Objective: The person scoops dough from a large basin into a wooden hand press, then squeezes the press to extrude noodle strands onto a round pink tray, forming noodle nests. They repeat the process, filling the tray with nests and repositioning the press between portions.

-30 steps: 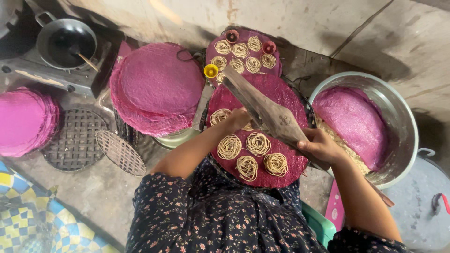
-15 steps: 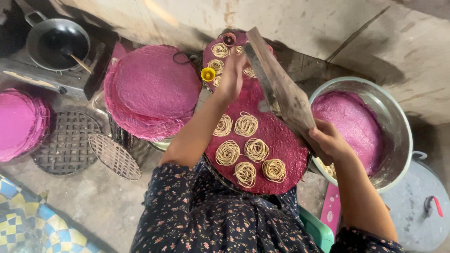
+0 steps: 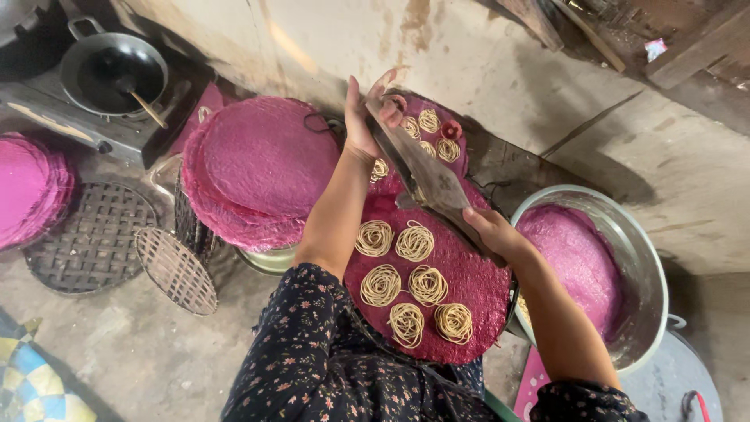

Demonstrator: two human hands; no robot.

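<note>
The person holds a long metal press [image 3: 426, 176] slantwise over a round pink mat [image 3: 476, 285]. The left hand [image 3: 361, 117] is up at the far end of the press, fingers stretched flat along it, thumb on the other side, so the grip is closed on the press's tip. The right hand [image 3: 491, 230] grips the near end, fingers wrapped tight about it.

The mat lies just under the press and bears six coiled noodle nests [image 3: 414, 285] in loose rows, none touching the next. Beyond it, partly hidden by the press, a second pink mat [image 3: 449, 125] carries more small nests against the wall.

To the left a stack of pink mats [image 3: 262, 168] rests on a basket stand. Further left a dark woven tray [image 3: 90, 234] lies on the floor, with a smaller round mesh [image 3: 176, 270] leaning beside it. Another pink pile [image 3: 31, 187] shows at the left edge. A black pan [image 3: 113, 70] with a stick in it sits on a stove behind. To the right a steel basin [image 3: 648, 266] holds a pink mat.
</note>
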